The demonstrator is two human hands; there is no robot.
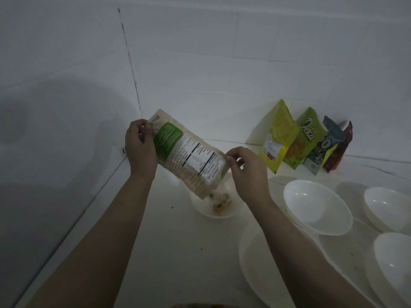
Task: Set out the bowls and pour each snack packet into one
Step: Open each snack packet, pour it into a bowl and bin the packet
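Snack packet (186,156) beige, green panel, tipped mouth-down | left hand (140,147) pinches far corner | right hand (246,167) pinches near edge | chips in bowl (214,213) below

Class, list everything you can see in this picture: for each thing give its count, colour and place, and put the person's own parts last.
Tilted packet: one, beige with a green panel, held over the small bowl, mouth down.
Small bowl: one, white, on the counter under the packet, snack pieces inside.
Snack packets: four, yellow, green, blue and dark red, leaning on the wall at the back right.
Empty bowls: three, white, on the right.
Large dish: one, white, front right, partly behind the right forearm.
Counter: one, white.
Left hand: pinches the packet's upper end.
Right hand: pinches the packet's side edge.
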